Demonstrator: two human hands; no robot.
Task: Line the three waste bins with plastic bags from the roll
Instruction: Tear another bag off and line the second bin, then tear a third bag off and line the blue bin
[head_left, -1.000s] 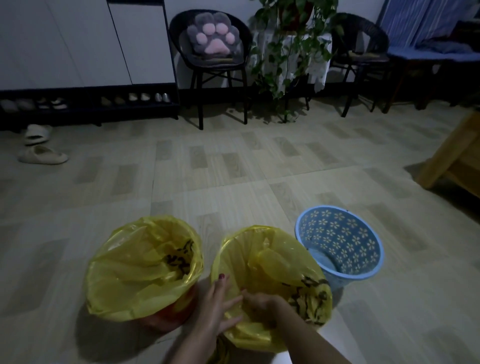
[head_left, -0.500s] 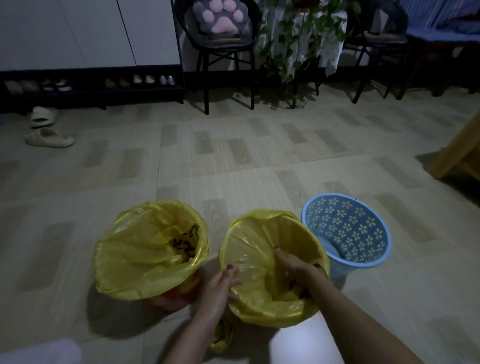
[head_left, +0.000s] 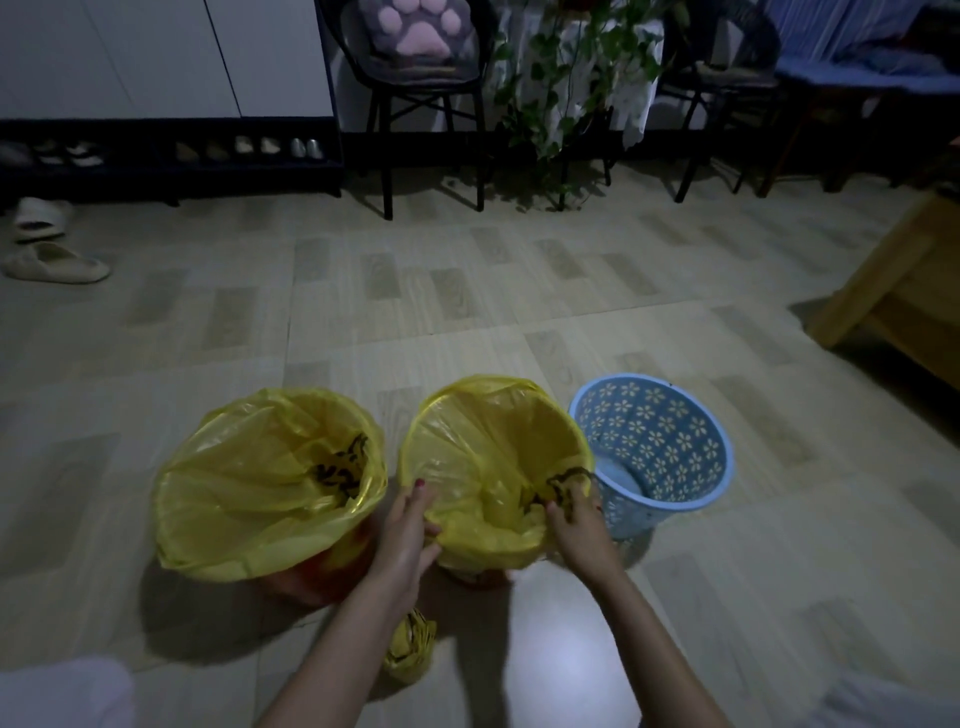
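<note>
Standing in a row on the tiled floor (head_left: 467, 291) are 3 waste bins, and both hands work at the near rim of the middle one. Out past the left hand's fingertips and to their left sits the left bin (head_left: 317, 577), its reddish base showing under a loose yellow bag (head_left: 249, 499) draped over the rim. Between the 2 hands is the middle bin, wrapped in its own yellow bag (head_left: 483, 452), whose folded-over edge hangs down the near side. Just beyond the right hand's fingers, to their right, stands the blue basket bin (head_left: 670, 457) with its flower cut-outs, unlined and almost touching the middle bin. The left hand (head_left: 405, 540) has its fingers curled round the folded bag edge at the rim, thumb pressed into the plastic. The right hand (head_left: 576, 525) pinches the bag at the opposite near corner, by the black print, fingers bent over the rim. Below the left wrist, nearer the person than either hand, the roll of yellow bags (head_left: 410, 649) lies on the floor, apart from all fingers.
</note>
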